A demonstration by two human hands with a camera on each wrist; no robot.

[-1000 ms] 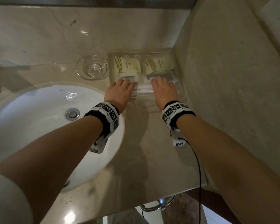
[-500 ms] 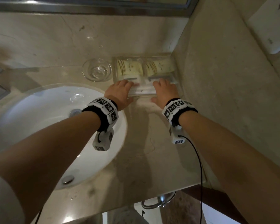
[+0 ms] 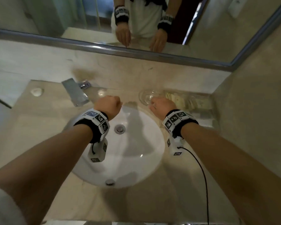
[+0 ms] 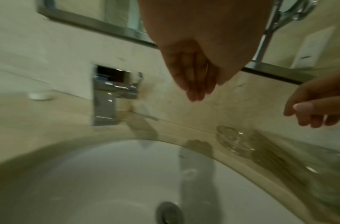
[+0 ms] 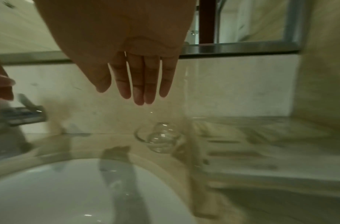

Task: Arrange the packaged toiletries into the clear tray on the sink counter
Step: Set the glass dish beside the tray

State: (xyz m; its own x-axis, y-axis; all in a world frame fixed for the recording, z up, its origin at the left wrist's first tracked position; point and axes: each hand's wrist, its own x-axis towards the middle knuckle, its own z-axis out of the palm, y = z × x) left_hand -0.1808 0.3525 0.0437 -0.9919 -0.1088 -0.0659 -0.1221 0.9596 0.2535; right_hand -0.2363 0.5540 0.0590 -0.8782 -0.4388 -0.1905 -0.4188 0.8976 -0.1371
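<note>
The clear tray [image 3: 213, 111] stands in the counter's back right corner against the side wall, blurred in the right wrist view [image 5: 261, 160]. Pale yellow packaged toiletries [image 3: 199, 103] lie side by side inside it. My left hand [image 3: 109, 105] hovers over the back rim of the basin, fingers straight and together [image 4: 196, 89], holding nothing. My right hand [image 3: 161, 106] hangs above the counter just left of the tray, its fingers [image 5: 142, 91] extended and empty. Neither hand touches the tray.
A small clear glass dish [image 3: 147, 96] sits on the counter left of the tray, below my right fingers. The white basin [image 3: 120, 151] lies under both wrists. A chrome faucet [image 3: 75, 93] and a mirror [image 3: 55, 18] are behind; a small white object [image 3: 37, 92] sits far left.
Both hands have left the tray's front edge, risen and pulled back to the left over the basin. The head view has tilted up, bringing the mirror into sight.
</note>
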